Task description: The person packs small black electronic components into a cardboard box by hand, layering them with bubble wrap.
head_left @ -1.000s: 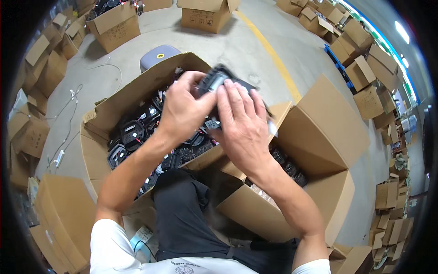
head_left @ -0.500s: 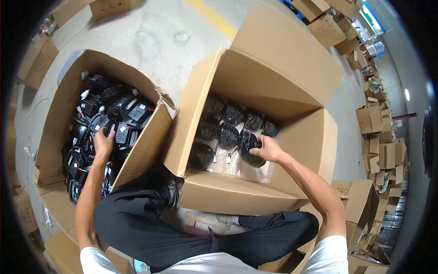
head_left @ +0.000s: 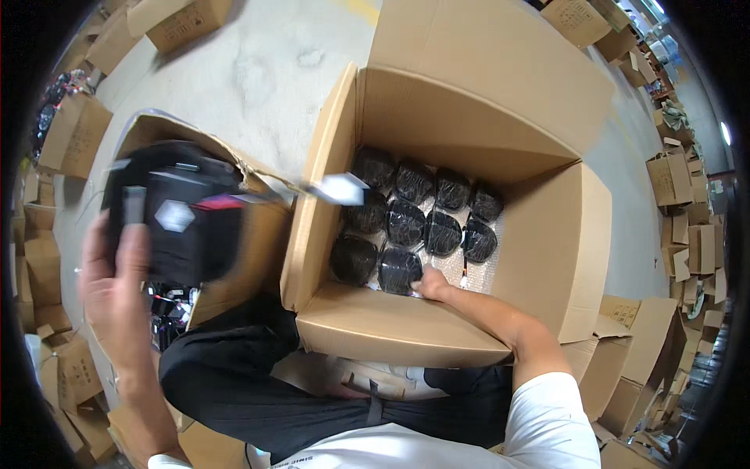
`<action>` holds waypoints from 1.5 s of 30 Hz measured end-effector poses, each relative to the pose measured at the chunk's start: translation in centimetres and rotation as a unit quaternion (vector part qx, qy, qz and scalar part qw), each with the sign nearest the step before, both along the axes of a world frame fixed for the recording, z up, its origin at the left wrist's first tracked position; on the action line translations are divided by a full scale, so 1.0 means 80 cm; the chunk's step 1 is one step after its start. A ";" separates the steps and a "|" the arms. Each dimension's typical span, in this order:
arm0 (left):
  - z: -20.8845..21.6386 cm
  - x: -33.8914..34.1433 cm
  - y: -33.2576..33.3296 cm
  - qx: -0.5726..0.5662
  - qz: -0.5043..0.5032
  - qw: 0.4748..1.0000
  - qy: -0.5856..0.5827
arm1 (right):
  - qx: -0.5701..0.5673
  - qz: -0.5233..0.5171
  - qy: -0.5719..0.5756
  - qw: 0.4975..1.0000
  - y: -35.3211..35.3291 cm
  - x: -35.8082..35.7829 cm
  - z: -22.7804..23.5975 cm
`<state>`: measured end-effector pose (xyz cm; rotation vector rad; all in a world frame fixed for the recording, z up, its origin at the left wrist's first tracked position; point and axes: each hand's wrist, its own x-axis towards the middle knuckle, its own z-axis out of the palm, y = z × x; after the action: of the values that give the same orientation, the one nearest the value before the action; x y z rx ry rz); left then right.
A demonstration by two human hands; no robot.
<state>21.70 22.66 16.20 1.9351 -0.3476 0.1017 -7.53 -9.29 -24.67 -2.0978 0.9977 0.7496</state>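
Where the left hand (head_left: 119,297) was down in the open brown cardboard carton (head_left: 262,242) a moment ago, it is now raised at the frame's left, thumb and fingers gripping a black boxy plastic unit (head_left: 187,254), so one piece is out and in hand. The right hand (head_left: 432,283) has shifted leftward inside the large tan cardboard carton (head_left: 539,242) at centre, beside the nearest row; whether its fingers grip anything, I can't tell. I count one unit held, two cartons being worked from, and ten black plastic-wrapped rounded bundles (head_left: 406,223): four, four and two.
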 end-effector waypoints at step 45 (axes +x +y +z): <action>-0.331 0.167 0.360 0.400 0.209 0.865 0.219 | 0.031 0.058 -0.179 0.982 -0.146 0.005 0.101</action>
<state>35.07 51.50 -10.27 2.7498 0.4175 -0.2414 -7.11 -20.95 -16.55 -2.1504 0.6524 0.4277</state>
